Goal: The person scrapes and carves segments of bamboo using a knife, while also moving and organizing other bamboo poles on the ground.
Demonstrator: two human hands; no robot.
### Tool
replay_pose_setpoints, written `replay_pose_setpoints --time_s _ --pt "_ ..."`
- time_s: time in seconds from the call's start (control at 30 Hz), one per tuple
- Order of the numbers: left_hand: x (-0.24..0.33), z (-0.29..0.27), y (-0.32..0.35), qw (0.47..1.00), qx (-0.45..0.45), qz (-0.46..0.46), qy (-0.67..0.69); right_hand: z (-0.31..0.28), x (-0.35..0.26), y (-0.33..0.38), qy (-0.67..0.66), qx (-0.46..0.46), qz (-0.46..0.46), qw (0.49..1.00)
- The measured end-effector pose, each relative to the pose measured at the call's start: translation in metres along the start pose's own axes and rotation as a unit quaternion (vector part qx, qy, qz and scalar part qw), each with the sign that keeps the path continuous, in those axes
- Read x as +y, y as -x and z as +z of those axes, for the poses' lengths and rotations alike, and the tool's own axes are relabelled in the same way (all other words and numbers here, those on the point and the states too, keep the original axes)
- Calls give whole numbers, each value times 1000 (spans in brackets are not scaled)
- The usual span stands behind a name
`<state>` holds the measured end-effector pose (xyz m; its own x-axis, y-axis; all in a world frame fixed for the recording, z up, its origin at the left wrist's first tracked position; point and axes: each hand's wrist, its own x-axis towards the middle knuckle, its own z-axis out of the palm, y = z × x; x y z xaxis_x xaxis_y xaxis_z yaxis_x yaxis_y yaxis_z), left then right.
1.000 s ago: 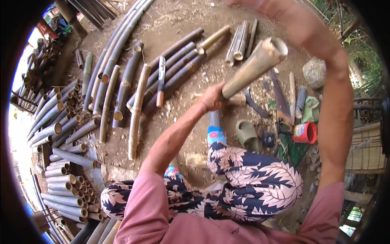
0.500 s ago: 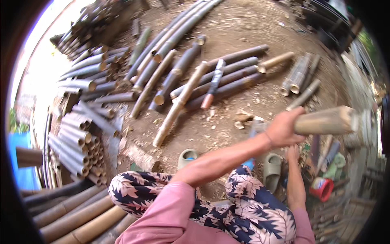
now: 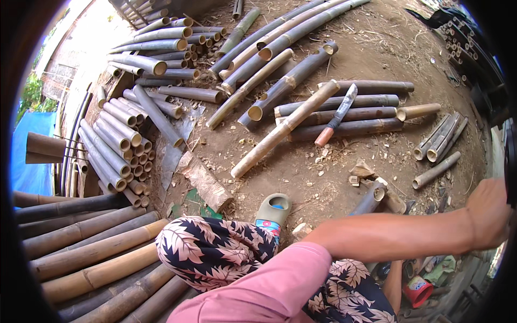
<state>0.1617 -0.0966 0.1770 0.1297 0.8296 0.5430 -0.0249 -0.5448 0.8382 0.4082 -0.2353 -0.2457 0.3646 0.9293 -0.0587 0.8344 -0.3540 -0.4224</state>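
Reaching across the body toward the frame's right edge, the left hand [image 3: 487,215] curls shut on something cut from view, while the right hand is hidden below it, well apart from the machete [image 3: 337,116] lying on cut bamboo poles [image 3: 344,113] across the dirt.

A machete [image 3: 337,114] with a reddish handle lies across dark bamboo poles [image 3: 344,114] on the dirt ground [image 3: 377,48], cut bamboo tubes [image 3: 126,142] are stacked toward its left edge, a blue tarp [image 3: 32,156] hangs beyond, and what looks like a red can [image 3: 417,290] sits lower right.
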Motion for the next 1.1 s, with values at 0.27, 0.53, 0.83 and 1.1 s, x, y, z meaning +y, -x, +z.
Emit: replay_pose_setpoints --time_s 0.27,0.53,0.83,1.1 --pt "-204 -126 90 931 -221 -201 -208 -43 -172 102 -258 -62 -8 964" --pt "-323 -240 169 945 2 -31 -326 -40 -84 162 -122 -130 84 980" --pt "-361 -496 227 688 250 -409 -544 -54 -6 198 -106 -132 192 967" --pt "-366 -612 272 516 137 -536 -654 -40 5 195 -87 -153 164 971"
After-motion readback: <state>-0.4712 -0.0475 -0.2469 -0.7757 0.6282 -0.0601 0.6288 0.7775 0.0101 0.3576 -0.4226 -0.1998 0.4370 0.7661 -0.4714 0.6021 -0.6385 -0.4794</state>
